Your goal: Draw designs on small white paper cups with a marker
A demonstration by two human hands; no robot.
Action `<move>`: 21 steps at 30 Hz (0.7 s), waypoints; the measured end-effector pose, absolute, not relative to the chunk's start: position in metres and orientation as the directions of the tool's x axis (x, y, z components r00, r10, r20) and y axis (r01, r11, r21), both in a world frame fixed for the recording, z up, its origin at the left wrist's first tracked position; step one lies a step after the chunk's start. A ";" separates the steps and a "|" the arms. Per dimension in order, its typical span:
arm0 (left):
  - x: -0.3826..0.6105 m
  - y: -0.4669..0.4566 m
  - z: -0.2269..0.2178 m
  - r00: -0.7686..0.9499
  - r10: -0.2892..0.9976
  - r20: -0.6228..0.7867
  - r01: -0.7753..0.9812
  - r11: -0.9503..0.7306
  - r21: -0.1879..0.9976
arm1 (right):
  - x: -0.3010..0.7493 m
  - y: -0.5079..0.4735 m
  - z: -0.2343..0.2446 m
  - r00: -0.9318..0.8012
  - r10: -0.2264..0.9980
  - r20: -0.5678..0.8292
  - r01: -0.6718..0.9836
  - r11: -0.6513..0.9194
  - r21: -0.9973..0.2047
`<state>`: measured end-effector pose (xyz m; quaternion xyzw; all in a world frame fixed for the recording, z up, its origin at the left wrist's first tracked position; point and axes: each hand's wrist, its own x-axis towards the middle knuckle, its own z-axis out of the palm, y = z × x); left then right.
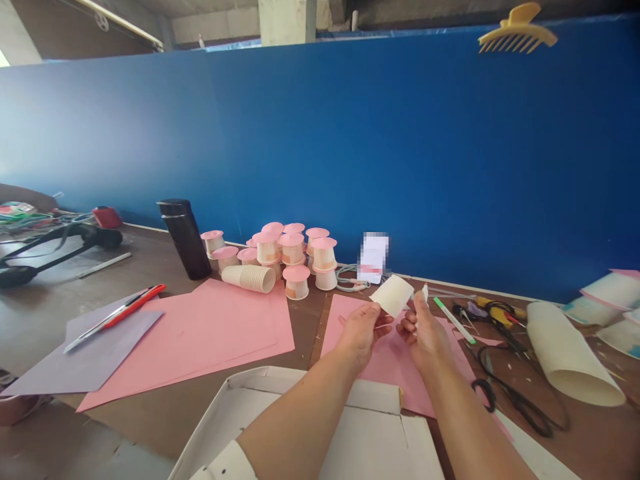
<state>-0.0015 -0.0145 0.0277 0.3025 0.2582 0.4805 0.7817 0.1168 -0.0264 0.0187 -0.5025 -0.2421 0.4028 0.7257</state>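
Tilted on its side, a white paper cup (393,295) is gripped at one end by my left hand (361,333). My right hand (423,333) is closed round a small white tube with a narrow tip (425,292), close to the cup's other end; most of the tube is hidden by the fingers. Both hands are above a pink paper sheet (345,327). Behind to the left stand several paper cups with pink discs on top (293,248), some stacked. A nested stack of plain paper cups (249,278) lies in front of them.
A white cardboard tray (270,375) lies under my forearms. Left are pink sheets (200,333), a red utility knife (131,309) and a black flask (185,240). Right are a green-capped marker (454,320), black cable (520,400) and a large cup stack (570,353). A blue partition (320,147) rises behind.
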 end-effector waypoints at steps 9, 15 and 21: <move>-0.003 -0.018 0.025 0.514 0.857 -0.036 -0.569 0.372 0.734 | 0.120 -0.029 0.016 0.543 0.837 -0.063 -0.330 0.144 -0.933; -0.009 -0.013 0.026 0.547 0.831 -0.103 -0.629 0.489 0.605 | 0.120 -0.031 0.019 0.603 0.798 0.000 0.001 0.000 -1.000; -0.009 0.005 0.014 0.366 0.894 -0.260 -0.740 0.449 0.500 | 0.129 -0.028 0.017 0.723 0.670 0.170 0.229 0.000 -0.973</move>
